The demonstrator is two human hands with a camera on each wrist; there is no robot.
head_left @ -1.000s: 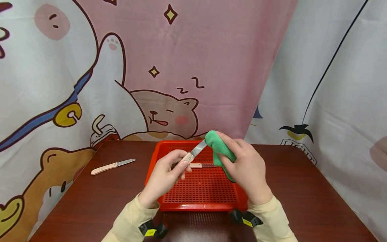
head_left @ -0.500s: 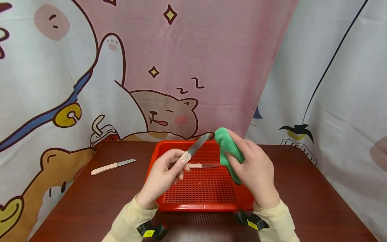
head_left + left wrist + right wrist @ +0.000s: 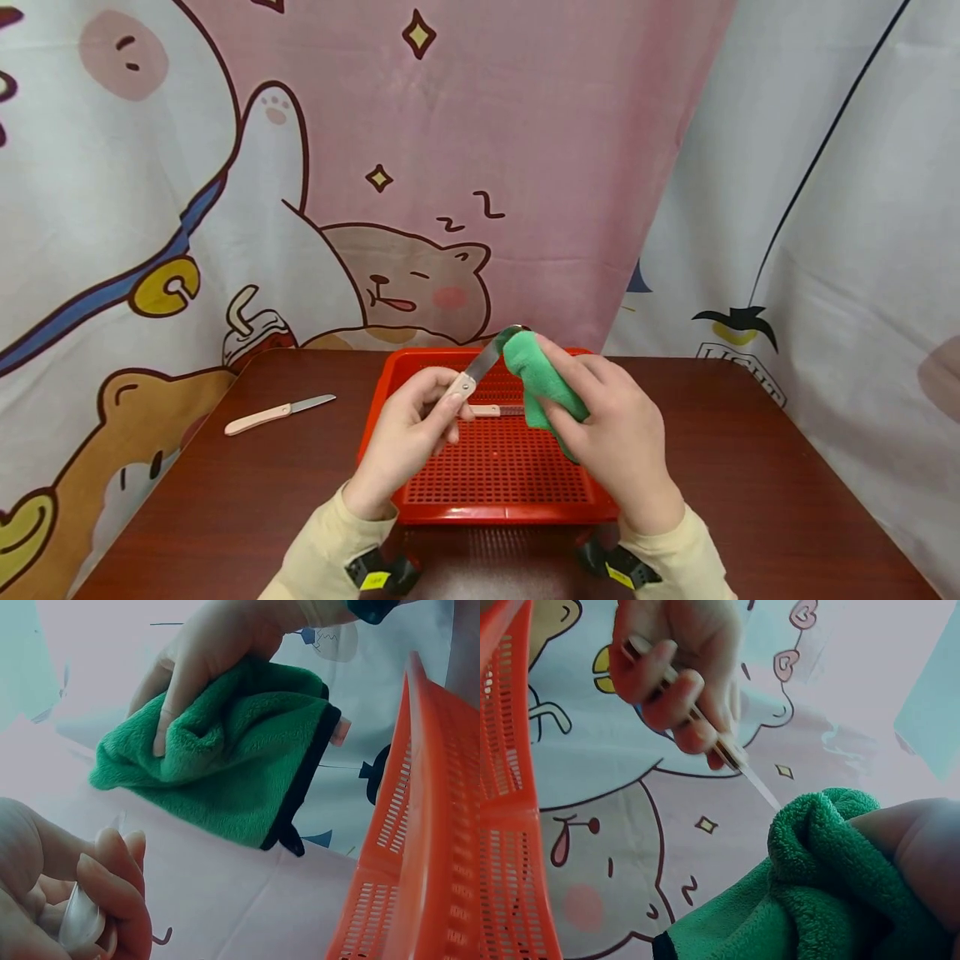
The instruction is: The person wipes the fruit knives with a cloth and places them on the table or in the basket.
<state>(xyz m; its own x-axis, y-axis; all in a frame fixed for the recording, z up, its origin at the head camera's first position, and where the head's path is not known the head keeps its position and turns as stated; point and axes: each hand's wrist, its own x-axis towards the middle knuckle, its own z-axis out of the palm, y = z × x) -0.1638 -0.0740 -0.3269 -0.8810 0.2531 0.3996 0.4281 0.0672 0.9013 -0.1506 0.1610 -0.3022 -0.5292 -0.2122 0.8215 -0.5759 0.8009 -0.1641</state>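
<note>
L hand (image 3: 408, 429) grips paring knife (image 3: 483, 362) by its pale hndl, fingers curled round, thumb on top; blade tilts up twd R hand (image 3: 615, 433). R hand pinches bunched green plush cloth (image 3: 546, 385), black-edged, btwn thumb & fingers; some fingertips hidden by folds. Cloth touches blade nr tip; R wrist view shows blade running into a fold. Knife & cloth are both held above red perforated plastic basket (image 3: 506, 514). 2nd knife (image 3: 487, 410) lies in basket, blade partly behind cloth. 3rd knife (image 3: 279, 413) lies on dark brown table (image 3: 750, 483), L of basket & well apart, tip pointing basket-ward. Cream sleeves (image 3: 318, 542) on both arms, w/ black wrist cams (image 3: 362, 568), yellow labels. Behind table: cartoon-print curtain (image 3: 555, 167), sleeping bear on it.
</note>
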